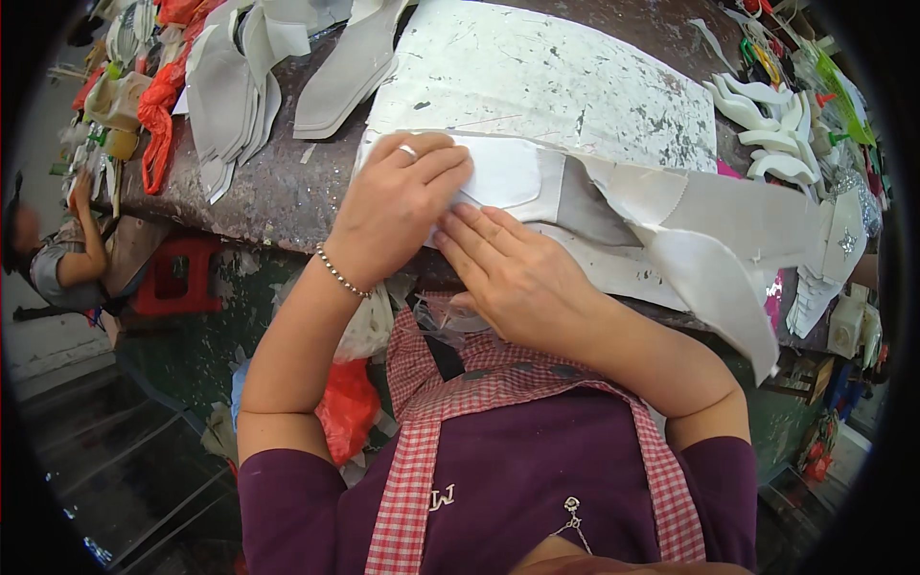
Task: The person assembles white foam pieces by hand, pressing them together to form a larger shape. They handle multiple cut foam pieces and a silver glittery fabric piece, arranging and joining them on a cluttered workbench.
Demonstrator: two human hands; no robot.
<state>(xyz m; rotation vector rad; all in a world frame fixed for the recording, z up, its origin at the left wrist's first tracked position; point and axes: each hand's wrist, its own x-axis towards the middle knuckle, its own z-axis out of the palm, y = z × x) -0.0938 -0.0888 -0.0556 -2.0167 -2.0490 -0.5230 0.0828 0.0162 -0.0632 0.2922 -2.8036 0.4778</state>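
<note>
A smooth white rounded piece lies on a long off-white fabric piece at the table's near edge. My left hand, with a ring and a beaded bracelet, is closed, its curled fingers pressing on the left end of the white piece. My right hand lies beside it, fingers stretched out, their tips touching the white piece's lower edge. What sits under the fingertips is hidden. Toward the right, the fabric piece twists, and one pointed flap hangs over the table's edge.
A scuffed white board lies beneath the work on a worn dark table. Stacked grey cut pieces rest at left, curved white pieces at right. Beyond a red stool, another person sits at far left.
</note>
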